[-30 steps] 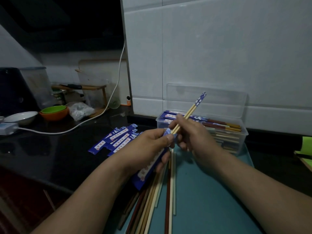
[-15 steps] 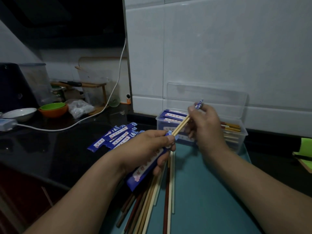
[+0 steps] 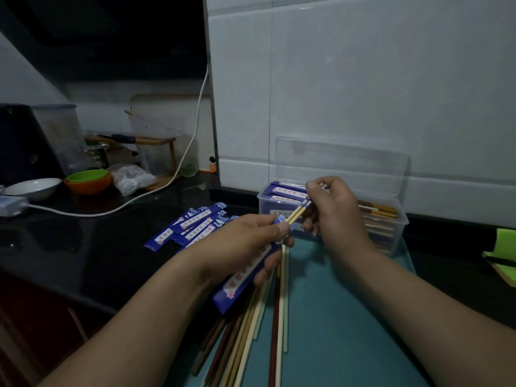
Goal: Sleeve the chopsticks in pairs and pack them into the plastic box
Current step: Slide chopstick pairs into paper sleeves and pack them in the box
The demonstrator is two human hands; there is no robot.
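My left hand (image 3: 245, 244) grips a blue paper sleeve (image 3: 245, 275) with pink flower print, its mouth pinched at my thumb. A pair of pale chopsticks (image 3: 297, 213) with blue patterned tops sticks out of that mouth, and my right hand (image 3: 332, 208) holds their upper ends. Behind my hands stands the clear plastic box (image 3: 399, 227), lid up against the wall, with sleeved pairs inside. Loose chopsticks (image 3: 268, 325), pale and dark, lie on the teal mat (image 3: 349, 317). Several empty blue sleeves (image 3: 192, 224) lie on the black counter to the left.
A white cable (image 3: 156, 191) runs across the black counter (image 3: 69, 247) to a white adapter at the left edge. Bowls (image 3: 86, 181), a plastic bag and a wooden rack sit at the back left. A green object (image 3: 502, 247) lies at the right edge.
The chopstick pair has slid deeper into the sleeve, leaving less of it showing. My right hand moved from mid-shaft up to the patterned tops and came closer to my left hand.
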